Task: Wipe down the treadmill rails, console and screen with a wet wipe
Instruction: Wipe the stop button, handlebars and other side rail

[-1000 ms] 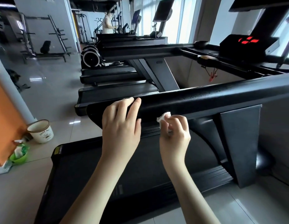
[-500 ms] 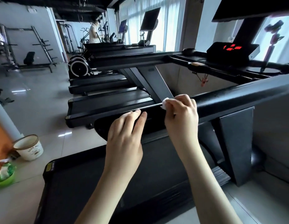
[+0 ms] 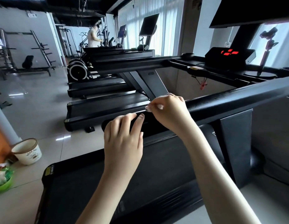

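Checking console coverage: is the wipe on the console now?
No, the right hand pinches the wet wipe against the near rail, away from the console.

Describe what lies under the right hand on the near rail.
A bit of white wipe shows between the fingers of the right hand, on top of the black rail. The rest of the wipe and the rail beneath the palm are covered.

Bright window backlight, floor glare, bowed edges, perhaps slight softness.
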